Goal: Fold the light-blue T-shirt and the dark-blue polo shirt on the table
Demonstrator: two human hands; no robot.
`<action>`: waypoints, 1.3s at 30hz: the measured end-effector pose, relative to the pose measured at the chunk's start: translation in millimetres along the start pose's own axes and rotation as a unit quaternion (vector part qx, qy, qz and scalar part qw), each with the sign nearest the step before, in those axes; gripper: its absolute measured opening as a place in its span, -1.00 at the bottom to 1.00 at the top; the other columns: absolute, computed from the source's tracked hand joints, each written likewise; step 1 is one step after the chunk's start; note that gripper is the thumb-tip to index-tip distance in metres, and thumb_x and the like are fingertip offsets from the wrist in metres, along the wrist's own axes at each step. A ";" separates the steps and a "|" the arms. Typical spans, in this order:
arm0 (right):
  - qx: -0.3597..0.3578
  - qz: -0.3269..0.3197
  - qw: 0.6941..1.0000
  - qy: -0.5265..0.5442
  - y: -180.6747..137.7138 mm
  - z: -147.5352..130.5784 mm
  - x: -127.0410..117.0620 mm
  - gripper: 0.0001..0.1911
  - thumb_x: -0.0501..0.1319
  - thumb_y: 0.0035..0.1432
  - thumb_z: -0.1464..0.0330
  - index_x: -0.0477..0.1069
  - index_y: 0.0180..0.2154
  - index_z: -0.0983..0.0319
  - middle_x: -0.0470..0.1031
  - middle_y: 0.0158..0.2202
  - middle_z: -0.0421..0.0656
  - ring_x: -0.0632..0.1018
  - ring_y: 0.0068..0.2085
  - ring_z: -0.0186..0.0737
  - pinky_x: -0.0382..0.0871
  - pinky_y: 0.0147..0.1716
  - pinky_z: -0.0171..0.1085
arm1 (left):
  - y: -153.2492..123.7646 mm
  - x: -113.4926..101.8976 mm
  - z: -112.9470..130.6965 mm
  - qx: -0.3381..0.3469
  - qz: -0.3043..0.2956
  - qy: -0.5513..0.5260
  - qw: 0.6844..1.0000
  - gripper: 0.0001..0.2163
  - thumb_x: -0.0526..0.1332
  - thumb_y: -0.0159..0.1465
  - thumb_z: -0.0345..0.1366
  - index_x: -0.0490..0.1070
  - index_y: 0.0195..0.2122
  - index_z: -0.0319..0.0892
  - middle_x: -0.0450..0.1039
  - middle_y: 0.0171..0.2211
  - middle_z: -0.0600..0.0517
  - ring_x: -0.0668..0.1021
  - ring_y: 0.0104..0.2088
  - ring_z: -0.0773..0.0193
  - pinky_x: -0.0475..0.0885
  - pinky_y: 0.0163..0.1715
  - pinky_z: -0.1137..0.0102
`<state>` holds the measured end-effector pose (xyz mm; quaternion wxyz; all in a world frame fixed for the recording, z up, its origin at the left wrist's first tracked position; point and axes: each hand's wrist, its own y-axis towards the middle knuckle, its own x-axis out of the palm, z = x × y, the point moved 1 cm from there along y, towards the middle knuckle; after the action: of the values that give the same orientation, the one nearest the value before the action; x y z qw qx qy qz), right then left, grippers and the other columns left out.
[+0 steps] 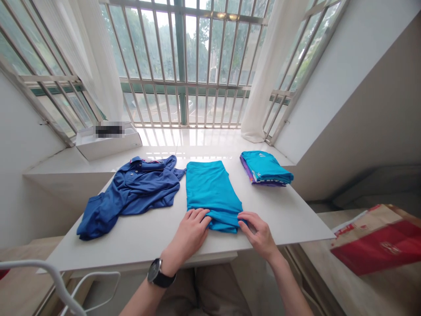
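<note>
A: What are the hands doing at the near edge?

B: The left hand (192, 228), a dark watch on its wrist, has its grip pinching the near hem of the turquoise folded knit garment (212, 193). The right hand (258, 230) pinches the hem's other corner, fingers curled over the cloth.

A: Where does that garment lie?

B: Flat on the white rectangular table (296, 215), in the middle, already narrowed to a long strip running away from the person. The near end looks slightly raised and doubled.

A: So which step is in hand?

B: Judging by the lifted hem, the crosswise fold. Carrying it on would call for both corners rising together and travelling level toward the far end, so the edges meet square.

A: What lies either side?

B: To the left, well apart from the hands, a crumpled dark blue polo shirt (131, 193). To the right, a small stack of folded clothes (265, 169), turquoise on top, purple beneath.

A: Any containers?

B: An open white cardboard box (108, 142) on the windowsill; its contents cannot be made out. A red and brown paper bag (378, 239) lies on its side at the right, its inside hidden.
</note>
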<state>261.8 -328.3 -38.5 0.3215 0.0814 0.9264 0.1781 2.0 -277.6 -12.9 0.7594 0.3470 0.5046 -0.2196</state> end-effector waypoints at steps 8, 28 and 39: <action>-0.013 -0.008 0.998 -0.066 -0.9 3.1 2.7 -0.70 0.30 0.19 0.18 0.51 -0.05 0.09 0.45 0.11 -0.04 0.48 0.12 0.01 0.45 0.08 -0.01 | -14.4 -2.7 -16.9 0.003 -0.014 -0.086 0.996 -0.75 0.20 0.30 -0.43 0.42 -0.01 -0.10 0.45 0.15 -0.05 0.45 0.17 0.06 0.26 0.23 -0.01; 0.086 0.008 0.993 0.075 34.0 16.9 6.6 -0.63 0.17 0.26 0.03 0.50 -0.24 0.19 0.53 -0.41 -0.16 0.51 -0.43 -0.20 0.48 -0.38 -0.24 | 54.4 -24.2 1.3 0.067 -0.124 0.105 0.984 -0.63 0.22 0.29 0.08 0.45 -0.22 -0.17 0.49 -0.23 -0.10 0.54 -0.21 0.03 0.39 -0.28 0.26; 0.090 0.085 0.959 0.254 45.0 23.7 15.8 -0.70 0.32 0.18 0.16 0.47 -0.10 0.17 0.55 0.04 -0.01 0.57 0.05 -0.05 0.49 0.05 -0.12 | 69.7 3.6 -2.1 0.020 -0.091 0.060 0.994 -0.80 0.18 0.28 -0.13 0.42 -0.30 -0.17 0.48 -0.29 -0.08 0.52 -0.26 0.06 0.37 -0.31 0.25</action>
<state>265.9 -276.0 -47.5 0.0505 0.1411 0.9794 0.1352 49.7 -229.8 4.5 0.6975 0.3270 0.5745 -0.2766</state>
